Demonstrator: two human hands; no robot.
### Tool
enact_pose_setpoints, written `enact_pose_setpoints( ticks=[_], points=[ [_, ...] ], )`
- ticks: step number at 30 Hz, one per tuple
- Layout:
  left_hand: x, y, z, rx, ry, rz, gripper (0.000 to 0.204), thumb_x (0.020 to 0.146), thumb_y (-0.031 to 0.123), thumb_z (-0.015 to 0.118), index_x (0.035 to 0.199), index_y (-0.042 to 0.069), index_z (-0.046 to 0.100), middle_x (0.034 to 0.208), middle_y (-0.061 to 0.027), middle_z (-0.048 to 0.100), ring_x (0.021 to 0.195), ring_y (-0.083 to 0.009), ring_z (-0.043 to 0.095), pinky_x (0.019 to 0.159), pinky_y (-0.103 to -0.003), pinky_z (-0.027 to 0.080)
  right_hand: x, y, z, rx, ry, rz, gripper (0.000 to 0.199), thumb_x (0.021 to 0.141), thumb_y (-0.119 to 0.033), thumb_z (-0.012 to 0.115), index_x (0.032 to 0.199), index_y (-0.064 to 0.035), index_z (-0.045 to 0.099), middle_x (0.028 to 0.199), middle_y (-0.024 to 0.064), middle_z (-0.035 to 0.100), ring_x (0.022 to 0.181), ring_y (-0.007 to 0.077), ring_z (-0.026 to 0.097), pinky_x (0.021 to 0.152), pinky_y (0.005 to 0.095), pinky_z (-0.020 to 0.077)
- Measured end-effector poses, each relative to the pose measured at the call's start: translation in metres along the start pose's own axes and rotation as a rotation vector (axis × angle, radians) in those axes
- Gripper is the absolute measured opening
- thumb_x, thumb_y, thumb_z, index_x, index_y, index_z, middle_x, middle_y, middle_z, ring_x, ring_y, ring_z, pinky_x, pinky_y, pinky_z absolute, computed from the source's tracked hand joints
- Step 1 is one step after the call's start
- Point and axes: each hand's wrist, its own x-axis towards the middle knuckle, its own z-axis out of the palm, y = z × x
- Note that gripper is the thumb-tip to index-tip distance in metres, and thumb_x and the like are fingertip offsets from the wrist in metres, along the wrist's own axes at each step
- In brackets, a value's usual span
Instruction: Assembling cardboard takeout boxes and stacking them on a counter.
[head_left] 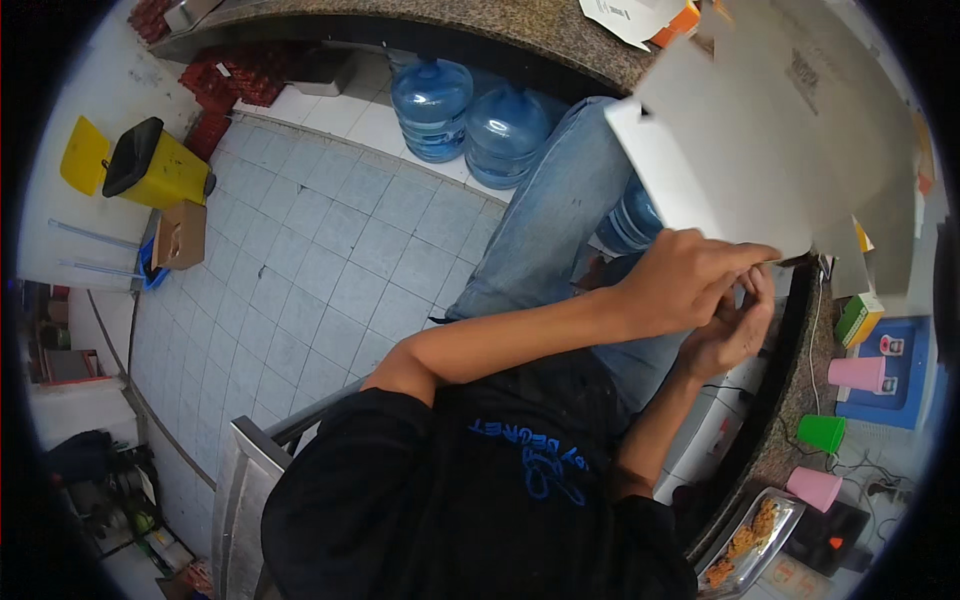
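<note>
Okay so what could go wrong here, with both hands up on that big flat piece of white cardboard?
1. The cardboard sheet is large, and the left hand and right hand pinch only its lower edge; it might flop or slip.
2. It hangs over the counter, so a swing might topple the pink cup or green cup.

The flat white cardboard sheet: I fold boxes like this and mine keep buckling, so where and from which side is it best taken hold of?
Probably along its lower edge, coming from beneath. The white cardboard sheet stands raised and broad above the counter, and both the left hand and right hand pinch that lower edge, where a thin flat panel offers a graspable rim.
</note>
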Motion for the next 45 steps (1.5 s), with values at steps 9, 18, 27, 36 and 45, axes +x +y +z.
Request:
enact_pose_setpoints(
  ticks=[9,18,27,36,45],
  points=[
    [-0.052,0.015,0.004,-0.108,-0.414,-0.508,0.031,0.095,0.015,0.054,0.123,0.005,0.065,0.079,-0.0225,0.067,0.068,-0.0369,0.068,0.061,-0.047,0.051,0.012,-0.004,-0.072,-0.358,-0.07,0.246,0.045,0.099,-0.034,0.06,0.126,0.0014,0.061,0.083,0.0033,0.052,0.083,0.0122,0.051,0.071,0.0257,0.0378],
    [-0.055,0.003,0.025,0.12,-0.615,-0.615,0.063,0.089,0.008,0.054,0.149,0.009,0.034,0.056,-0.0126,0.06,0.047,-0.0356,0.061,0.045,-0.046,0.047,0.021,-0.039,-0.1,-0.25,-0.739,0.45,0.037,0.066,-0.013,0.088,0.098,-0.001,0.074,0.079,0.0,0.046,0.073,0.0094,0.047,0.062,0.0247,0.0352],
    [-0.036,-0.004,0.018,-0.065,-0.576,-0.594,0.067,0.092,0.008,0.054,0.152,0.004,0.025,0.061,-0.0135,0.063,0.057,-0.0353,0.066,0.054,-0.039,0.049,0.031,-0.036,-0.079,-0.332,-0.629,0.491,0.039,0.064,-0.019,0.088,0.098,-0.0071,0.075,0.081,-0.0003,0.045,0.07,0.0112,0.045,0.059,0.0256,0.034],
    [-0.007,-0.01,-0.017,-0.058,-0.644,-0.657,0.077,0.088,0.031,0.071,0.15,0.006,0.034,0.07,-0.0083,0.067,0.063,-0.0244,0.069,0.062,-0.031,0.052,0.035,-0.019,-0.075,-0.659,-0.705,-0.01,0.067,0.047,-0.049,0.09,0.094,-0.0069,0.068,0.081,0.006,0.05,0.07,0.0239,0.051,0.063,0.0358,0.043],
    [-0.032,-0.031,-0.064,-0.409,-0.361,-1.049,0.041,0.089,0.007,0.071,0.128,0.001,0.06,0.11,-0.011,0.073,0.105,-0.0229,0.069,0.092,-0.035,0.052,-0.037,0.042,-0.135,-0.154,-0.066,0.591,0.072,0.101,-0.051,0.049,0.15,-0.0024,0.032,0.146,0.0153,0.046,0.135,0.0267,0.045,0.112,0.0395,0.0348]
  ],
)
